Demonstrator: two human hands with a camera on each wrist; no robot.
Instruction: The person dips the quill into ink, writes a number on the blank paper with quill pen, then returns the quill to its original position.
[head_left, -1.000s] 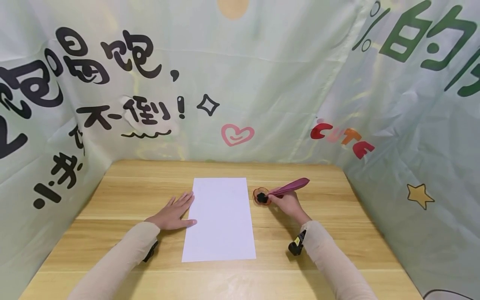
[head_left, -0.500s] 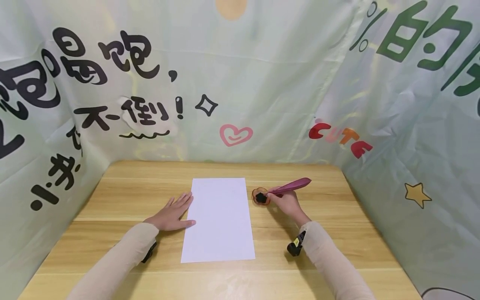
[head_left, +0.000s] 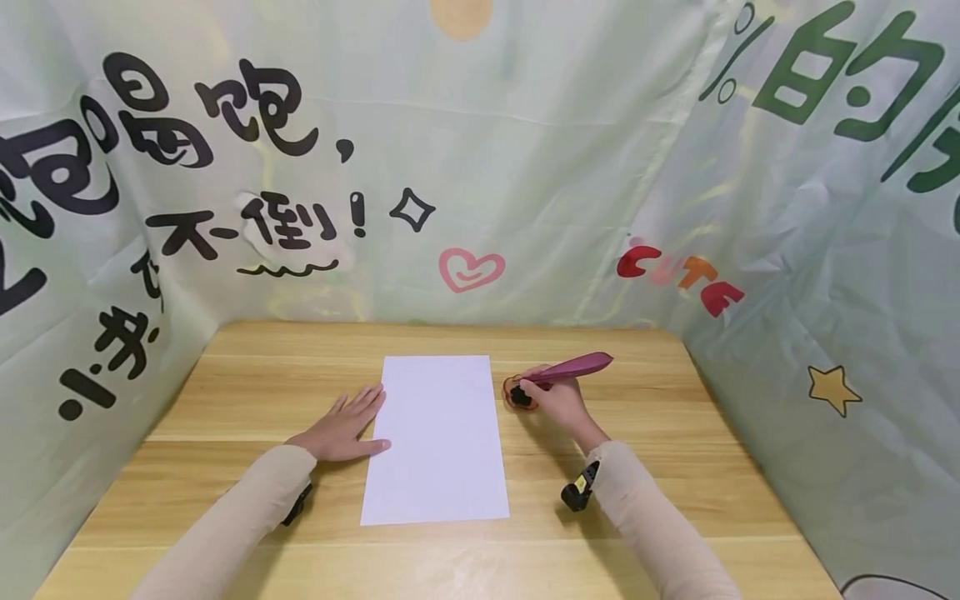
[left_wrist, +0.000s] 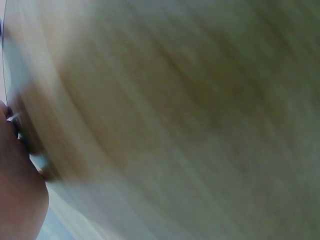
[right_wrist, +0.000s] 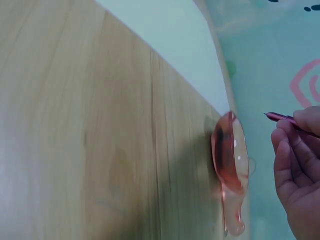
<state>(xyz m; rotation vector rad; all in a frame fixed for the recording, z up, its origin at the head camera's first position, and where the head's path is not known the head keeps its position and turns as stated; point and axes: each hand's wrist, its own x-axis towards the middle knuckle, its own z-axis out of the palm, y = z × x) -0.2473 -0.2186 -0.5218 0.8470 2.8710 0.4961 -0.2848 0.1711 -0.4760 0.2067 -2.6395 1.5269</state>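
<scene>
My right hand [head_left: 564, 406] pinches a maroon feather-shaped pen [head_left: 579, 367] close to its writing end. In the right wrist view, the pen's thin metal tip [right_wrist: 266, 114] sticks out past the fingers, raised above a small translucent orange-pink dish [right_wrist: 241, 160]. Black ink [head_left: 519, 395] fills the dish's middle in the head view, where the hand partly overlaps it. A blank white sheet of paper [head_left: 435, 450] lies to the dish's left. On the sheet's left edge rests my left hand [head_left: 341, 431], fingers extended and thumb spread. The left wrist view is mostly blurred tabletop.
The wooden table [head_left: 262, 367] is enclosed at the back and sides by a pale green printed cloth [head_left: 555, 208]. The dish stands right beside the paper's upper right edge. A small black camera [head_left: 579, 487] is strapped at the right wrist.
My right hand has moved slightly left and lifted the pen, whose tip was down at the ink before. The left hand and the paper stay in place.
</scene>
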